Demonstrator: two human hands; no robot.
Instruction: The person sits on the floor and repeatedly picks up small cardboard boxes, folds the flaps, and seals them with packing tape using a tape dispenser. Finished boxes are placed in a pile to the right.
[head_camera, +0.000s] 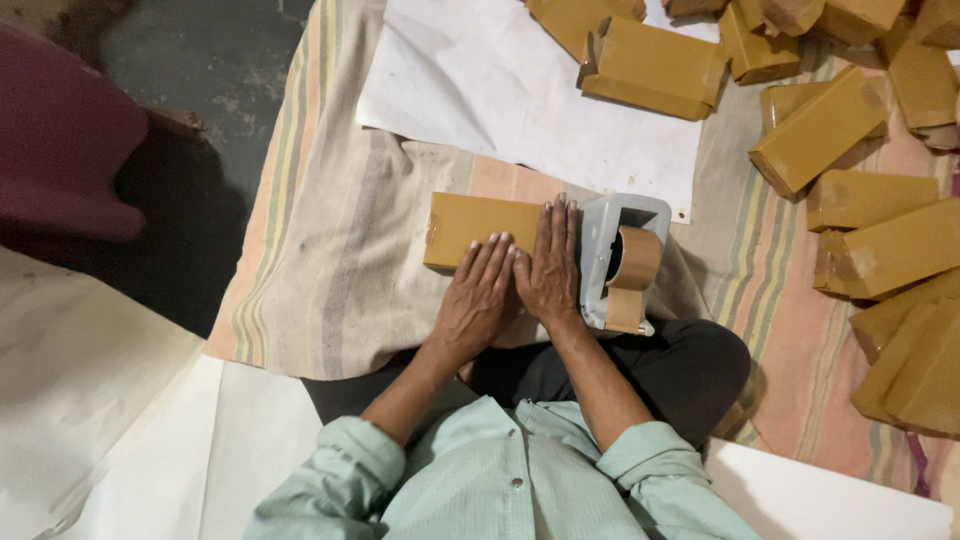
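I see both my left hand (478, 300) and right hand (550, 265) pressed flat, side by side, on the brown-wrapped box (470, 222), its long axis running leftward at frame centre.

One oblong brown-paper package (475, 228) lies flat on the striped cloth, partly covered by the left hand (478, 300) and right hand (550, 270). A larger brown box (650, 68) sits on the white sheet above it. More like brown packages (880, 250) are heaped at the right.
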